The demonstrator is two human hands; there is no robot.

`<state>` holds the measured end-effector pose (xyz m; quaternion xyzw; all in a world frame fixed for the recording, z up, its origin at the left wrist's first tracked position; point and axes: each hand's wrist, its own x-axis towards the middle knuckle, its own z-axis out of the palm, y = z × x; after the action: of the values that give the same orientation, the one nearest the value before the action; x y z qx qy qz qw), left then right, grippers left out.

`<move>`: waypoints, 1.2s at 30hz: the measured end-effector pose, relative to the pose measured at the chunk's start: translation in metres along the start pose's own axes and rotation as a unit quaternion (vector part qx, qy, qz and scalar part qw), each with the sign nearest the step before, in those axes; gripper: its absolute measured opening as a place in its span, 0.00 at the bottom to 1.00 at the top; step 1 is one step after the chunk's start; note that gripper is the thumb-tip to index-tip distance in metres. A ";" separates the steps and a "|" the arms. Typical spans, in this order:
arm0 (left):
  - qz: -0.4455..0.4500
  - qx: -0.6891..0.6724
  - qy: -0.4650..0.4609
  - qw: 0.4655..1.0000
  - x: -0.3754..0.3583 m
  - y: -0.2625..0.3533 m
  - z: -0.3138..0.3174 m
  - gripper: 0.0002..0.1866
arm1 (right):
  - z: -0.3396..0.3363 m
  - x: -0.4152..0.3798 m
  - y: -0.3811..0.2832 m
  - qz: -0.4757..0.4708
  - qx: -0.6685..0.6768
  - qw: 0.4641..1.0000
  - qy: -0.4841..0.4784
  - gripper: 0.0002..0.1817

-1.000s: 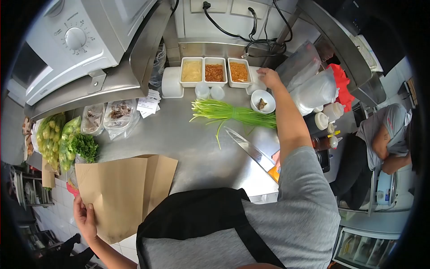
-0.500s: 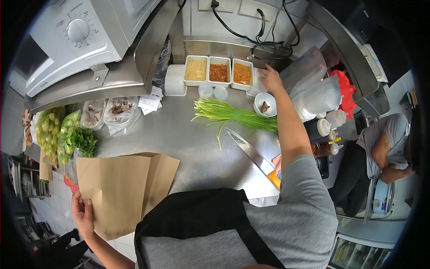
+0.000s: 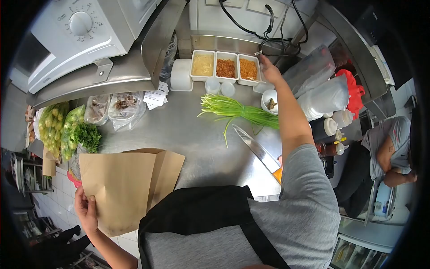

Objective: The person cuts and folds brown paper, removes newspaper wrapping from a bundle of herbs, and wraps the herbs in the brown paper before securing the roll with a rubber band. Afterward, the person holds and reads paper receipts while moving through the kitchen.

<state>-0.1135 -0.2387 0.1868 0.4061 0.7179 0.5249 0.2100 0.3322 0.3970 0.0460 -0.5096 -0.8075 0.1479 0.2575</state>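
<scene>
My left hand grips the edge of a large brown paper bag, thumb on top, at the counter's front left. At the back, my right hand reaches out with its fingers stretched toward the wall, beside a white tub of orange-brown crumbs. Its fingertips are close to a dangling cable end. A white bowl with a small dark item sits just below that wrist. Under the right forearm runs a bundle of green onions, and a knife lies in front of it.
Tubs of pale yellow and reddish-brown food stand along the back. Bagged vegetables, leafy herbs and receipts lie at left. Squeeze bottles and plastic bags crowd the right. A seated person is beyond.
My right hand has moved slightly farther back toward the wall and cable end. My left hand keeps hold of the paper bag. The view has shifted slightly.
</scene>
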 end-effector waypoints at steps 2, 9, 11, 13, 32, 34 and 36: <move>0.020 0.003 0.014 1.000 0.000 -0.003 -0.002 0.19 | -0.012 -0.009 0.004 0.125 -0.090 0.988 -0.023 0.29; 0.045 0.165 0.027 0.985 0.008 0.031 0.000 0.07 | -0.031 -0.021 -0.010 0.151 -0.131 0.980 0.014 0.23; 0.087 0.202 0.034 0.975 0.008 0.052 0.012 0.03 | -0.023 -0.025 -0.023 0.110 -0.152 0.975 0.118 0.18; 0.160 0.207 -0.001 0.965 0.004 0.069 0.010 0.02 | -0.032 -0.023 -0.037 0.051 -0.109 0.984 0.132 0.15; -0.008 -0.292 0.053 0.955 0.058 -0.022 0.073 0.16 | 0.064 -0.293 -0.250 0.197 0.700 0.578 -0.370 0.29; 0.002 0.179 0.170 0.969 0.066 -0.055 0.079 0.22 | 0.110 -0.291 -0.242 0.214 0.665 0.628 -0.343 0.25; 0.154 0.468 0.253 0.833 0.053 -0.052 0.112 0.28 | 0.121 -0.293 -0.250 0.236 0.631 0.670 -0.313 0.22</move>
<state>-0.0819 -0.1372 0.1046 0.4145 0.8339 0.2364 -0.2773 0.1794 0.0270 -0.0058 -0.3231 -0.4082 0.8285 0.2065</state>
